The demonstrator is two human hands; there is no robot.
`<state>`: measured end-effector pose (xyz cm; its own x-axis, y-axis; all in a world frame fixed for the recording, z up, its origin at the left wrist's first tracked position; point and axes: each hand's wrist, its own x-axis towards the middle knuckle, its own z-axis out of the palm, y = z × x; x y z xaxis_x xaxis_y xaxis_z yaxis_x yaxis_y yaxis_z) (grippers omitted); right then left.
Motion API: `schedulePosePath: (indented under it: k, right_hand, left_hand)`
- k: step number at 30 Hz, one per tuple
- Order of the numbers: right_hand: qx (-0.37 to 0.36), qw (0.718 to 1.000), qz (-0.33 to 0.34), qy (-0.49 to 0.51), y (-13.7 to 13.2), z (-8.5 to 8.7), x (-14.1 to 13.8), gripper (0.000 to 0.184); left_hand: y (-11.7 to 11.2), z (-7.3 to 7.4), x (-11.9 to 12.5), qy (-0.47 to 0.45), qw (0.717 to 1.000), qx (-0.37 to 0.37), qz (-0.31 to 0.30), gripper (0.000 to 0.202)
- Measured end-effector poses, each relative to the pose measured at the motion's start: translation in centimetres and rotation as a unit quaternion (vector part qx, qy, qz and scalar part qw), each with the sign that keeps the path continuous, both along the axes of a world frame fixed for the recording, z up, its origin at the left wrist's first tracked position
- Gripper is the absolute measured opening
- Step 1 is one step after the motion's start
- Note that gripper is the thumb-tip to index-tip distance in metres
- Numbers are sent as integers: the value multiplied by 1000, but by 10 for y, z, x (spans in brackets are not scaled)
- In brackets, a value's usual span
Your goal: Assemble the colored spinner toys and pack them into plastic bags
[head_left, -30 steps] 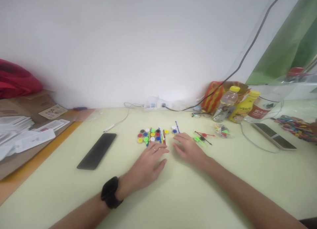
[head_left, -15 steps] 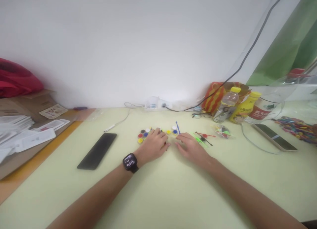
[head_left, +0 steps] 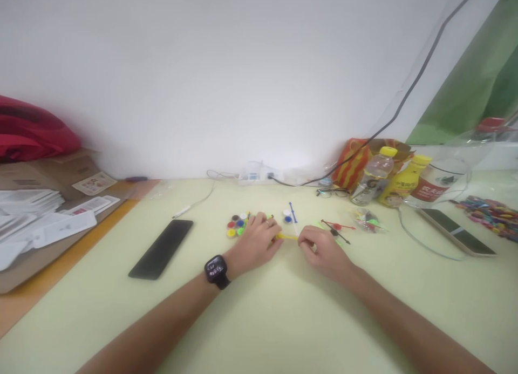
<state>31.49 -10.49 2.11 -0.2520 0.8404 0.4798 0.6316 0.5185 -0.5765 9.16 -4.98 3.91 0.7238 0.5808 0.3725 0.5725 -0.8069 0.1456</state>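
A thin yellow plastic arrow (head_left: 288, 237) with a small round disc spans the gap between my hands, low over the table. At its disc end, my left hand (head_left: 256, 240), wearing a black watch (head_left: 216, 270), has thumb and fingertips closed. Curled in a pinch, my right hand (head_left: 324, 250) grips the other end. Beyond my left fingers lie several small coloured discs (head_left: 236, 224), partly covered by the hand. A white disc and a blue disc (head_left: 287, 219) lie by a blue arrow (head_left: 293, 212). Right of them are a red arrow (head_left: 337, 226) and a black arrow (head_left: 343, 236).
A dark phone (head_left: 162, 249) lies at left, another phone (head_left: 455, 231) at right. Bottles (head_left: 374, 171), glasses (head_left: 332, 192) and a plastic bag of parts (head_left: 369, 222) stand or lie at the back right. A power strip (head_left: 259, 173) sits by the wall, papers (head_left: 60, 228) at far left.
The yellow disc that lay beside the white and blue discs has left that spot. A yellow arrow now shows between my hands, and my right fingers have curled from spread into a pinch.
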Motion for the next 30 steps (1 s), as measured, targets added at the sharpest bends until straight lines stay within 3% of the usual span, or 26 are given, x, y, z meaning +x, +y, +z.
schedulePosePath:
  k: [6, 10, 15, 22, 25, 30]
  right_hand:
    - [65, 997, -17, 31, -1, 2, 0, 20]
    - [64, 996, 12, 68, -4, 4, 0, 19]
    - [-12, 989, 94, 110, -11, 3, -7, 21]
    - [-21, 989, 116, 89, -17, 0, -15, 21]
    - [22, 989, 140, 46, -20, -1, -19, 22]
    - [77, 984, 151, 44, -23, 0, -22, 26]
  left_hand:
    - [-4, -3, 4, -15, 1000, -12, -11, 6]
    - [-6, -2, 4, -56, 995, -81, -22, 5]
    - [-11, 7, 4, -164, 951, -255, -67, 12]
    - [-32, 16, -8, -251, 891, -374, -58, 16]
    - [-42, 11, -11, -278, 871, -402, -53, 18]
    - [-48, -3, -13, -297, 868, -396, -27, 19]
